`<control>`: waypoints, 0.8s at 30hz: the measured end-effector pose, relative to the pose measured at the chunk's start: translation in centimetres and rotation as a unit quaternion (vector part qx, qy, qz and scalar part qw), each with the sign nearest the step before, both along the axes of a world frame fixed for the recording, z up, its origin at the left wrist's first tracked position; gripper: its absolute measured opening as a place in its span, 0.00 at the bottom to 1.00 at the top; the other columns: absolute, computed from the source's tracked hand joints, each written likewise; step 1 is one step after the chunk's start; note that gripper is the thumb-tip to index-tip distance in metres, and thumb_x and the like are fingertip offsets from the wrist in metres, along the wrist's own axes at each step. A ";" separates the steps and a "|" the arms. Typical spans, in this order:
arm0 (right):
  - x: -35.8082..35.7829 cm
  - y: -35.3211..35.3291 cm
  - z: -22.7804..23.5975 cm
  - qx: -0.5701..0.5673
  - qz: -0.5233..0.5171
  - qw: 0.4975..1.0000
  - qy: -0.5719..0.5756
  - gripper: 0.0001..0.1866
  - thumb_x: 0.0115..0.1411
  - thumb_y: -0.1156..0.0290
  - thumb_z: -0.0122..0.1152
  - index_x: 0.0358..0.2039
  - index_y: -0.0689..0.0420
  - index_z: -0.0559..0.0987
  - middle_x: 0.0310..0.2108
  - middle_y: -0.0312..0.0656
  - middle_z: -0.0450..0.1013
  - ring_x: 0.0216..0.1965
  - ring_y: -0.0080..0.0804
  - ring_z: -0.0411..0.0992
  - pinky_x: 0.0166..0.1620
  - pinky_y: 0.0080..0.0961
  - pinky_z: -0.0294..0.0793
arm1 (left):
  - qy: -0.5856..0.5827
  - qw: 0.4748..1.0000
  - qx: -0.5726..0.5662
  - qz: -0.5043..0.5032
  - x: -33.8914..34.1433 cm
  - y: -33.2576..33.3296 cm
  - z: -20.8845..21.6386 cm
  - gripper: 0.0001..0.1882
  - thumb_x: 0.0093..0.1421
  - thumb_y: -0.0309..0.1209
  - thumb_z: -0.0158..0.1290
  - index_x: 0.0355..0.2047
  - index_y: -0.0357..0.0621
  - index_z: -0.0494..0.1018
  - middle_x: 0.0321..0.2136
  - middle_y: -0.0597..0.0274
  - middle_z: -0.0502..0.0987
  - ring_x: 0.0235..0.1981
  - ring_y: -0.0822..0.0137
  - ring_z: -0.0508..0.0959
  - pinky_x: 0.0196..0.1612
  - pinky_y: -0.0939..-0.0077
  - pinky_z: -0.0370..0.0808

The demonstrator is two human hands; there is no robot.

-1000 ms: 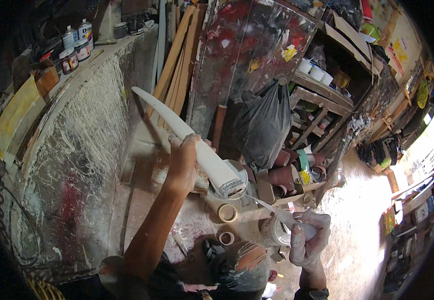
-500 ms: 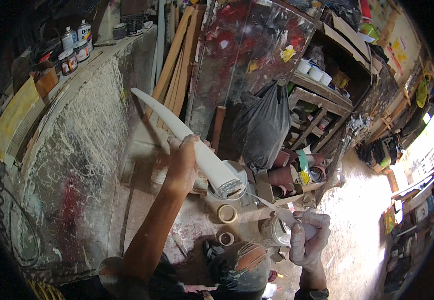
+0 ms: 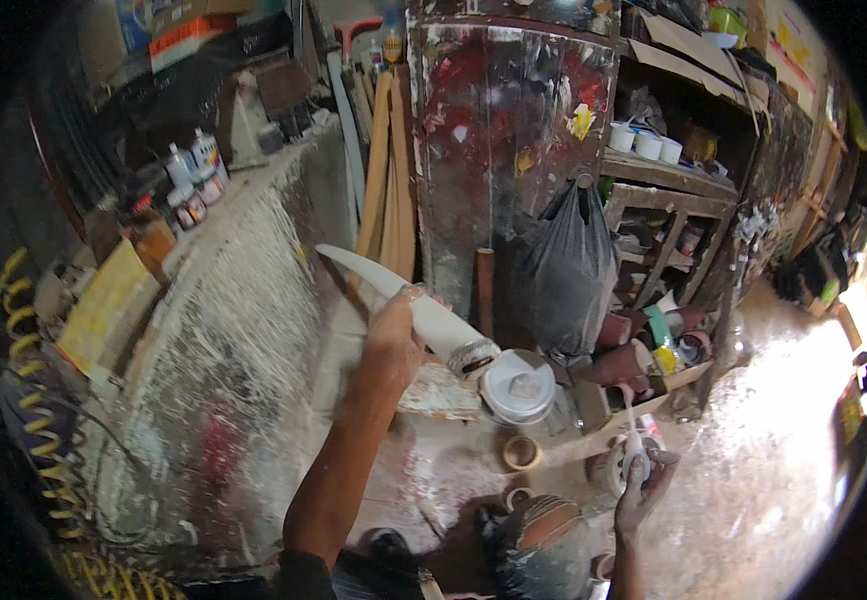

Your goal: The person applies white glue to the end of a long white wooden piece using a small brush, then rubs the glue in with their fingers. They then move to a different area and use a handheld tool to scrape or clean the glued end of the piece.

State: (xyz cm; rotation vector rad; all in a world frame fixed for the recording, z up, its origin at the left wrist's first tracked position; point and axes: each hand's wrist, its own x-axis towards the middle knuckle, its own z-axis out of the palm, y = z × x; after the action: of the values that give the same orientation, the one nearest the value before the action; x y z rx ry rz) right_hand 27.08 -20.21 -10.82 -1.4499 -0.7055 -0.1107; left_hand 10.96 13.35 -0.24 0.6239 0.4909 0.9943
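Observation:
My left hand [image 3: 401,330] is closed round the middle of a long white tusk-shaped piece [image 3: 442,326]. Its pointed end slants to the far left, and its rough grey-brown cut end hangs just beside a round white tub [image 3: 517,396]. My right hand [image 3: 644,485] grips a small whitish squeeze bottle [image 3: 636,452], whose long thin nozzle points upward. The fingers partly cover this bottle. Behind it stands a pale bucket [image 3: 606,466], partly hidden by the hand.
A tan ring [image 3: 522,453] lies on the floor near my knee [image 3: 551,525]. Beyond it are a box of sandpaper rolls [image 3: 626,362] and a hanging black bag [image 3: 569,270]. To the left runs a splattered ledge [image 3: 244,270] with paint cans; a yellow coiled hose [image 3: 29,390] hangs there.
My view has swung left and up. The squeeze bottle has tipped from leaning toward the white piece to nearly upright, farther from its cut end. The left hand keeps its hold.

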 end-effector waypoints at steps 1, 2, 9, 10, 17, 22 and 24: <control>1.1 -0.5 -2.6 -0.023 -0.013 1.000 0.015 0.15 0.63 0.72 0.53 0.47 0.58 0.63 0.41 0.42 0.66 0.44 0.27 0.65 0.48 0.24 0.64 | 0.010 0.999 0.013 0.031 0.5 0.3 0.4 0.06 0.61 0.27 0.46 0.36 0.37 0.67 0.30 0.57 0.72 0.34 0.62 0.75 0.40 0.64 0.75; 2.2 -0.8 -5.4 -0.044 -0.021 0.998 0.027 0.16 0.63 0.73 0.54 0.49 0.58 0.63 0.43 0.43 0.67 0.45 0.27 0.66 0.49 0.24 0.65 | 0.009 1.000 0.023 0.016 0.6 0.9 1.1 0.06 0.61 0.27 0.47 0.36 0.38 0.67 0.29 0.57 0.73 0.34 0.63 0.76 0.40 0.64 0.76; 6.7 -3.8 -26.6 -0.186 -0.210 0.952 0.121 0.11 0.57 0.73 0.59 0.40 0.60 0.71 0.28 0.41 0.74 0.30 0.32 0.72 0.35 0.29 0.71 | 0.001 0.997 0.015 -0.070 1.9 3.9 10.1 0.07 0.66 0.29 0.43 0.36 0.41 0.70 0.33 0.58 0.75 0.33 0.62 0.78 0.36 0.68 0.81; 6.4 -4.1 -29.1 -0.180 -0.245 0.946 0.113 0.12 0.58 0.69 0.60 0.38 0.62 0.72 0.27 0.46 0.74 0.28 0.35 0.72 0.32 0.30 0.71 | 0.000 0.998 0.017 -0.069 2.2 3.9 11.5 0.08 0.66 0.30 0.42 0.38 0.40 0.70 0.33 0.57 0.75 0.33 0.62 0.78 0.37 0.68 0.82; 5.6 -8.4 -37.1 -0.295 -0.234 0.923 0.078 0.21 0.61 0.61 0.53 0.44 0.68 0.73 0.31 0.62 0.74 0.34 0.61 0.72 0.36 0.44 0.70 | -0.026 0.992 0.005 -0.125 3.3 3.6 18.7 0.13 0.66 0.34 0.46 0.36 0.33 0.67 0.31 0.50 0.71 0.30 0.55 0.76 0.36 0.61 0.81; 5.0 -9.1 -35.9 -0.343 -0.222 0.906 0.108 0.17 0.62 0.62 0.50 0.39 0.65 0.72 0.26 0.63 0.71 0.31 0.64 0.70 0.34 0.49 0.66 | -0.034 0.990 0.009 -0.140 3.5 3.3 19.7 0.13 0.66 0.33 0.45 0.37 0.32 0.65 0.32 0.49 0.69 0.30 0.54 0.75 0.36 0.61 0.81; 4.8 -9.2 -35.8 -0.311 -0.197 0.922 0.118 0.16 0.62 0.62 0.50 0.38 0.65 0.72 0.26 0.63 0.71 0.31 0.64 0.70 0.34 0.50 0.65 | -0.033 0.988 0.015 -0.151 3.3 3.1 20.0 0.13 0.66 0.33 0.44 0.37 0.31 0.65 0.33 0.48 0.68 0.31 0.54 0.75 0.36 0.61 0.81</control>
State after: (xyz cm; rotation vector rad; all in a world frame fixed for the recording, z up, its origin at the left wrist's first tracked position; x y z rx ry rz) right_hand 31.83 -29.38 -46.57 -2.1662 -0.2383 -0.0177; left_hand 14.29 16.40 19.78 0.6674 0.3116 0.7330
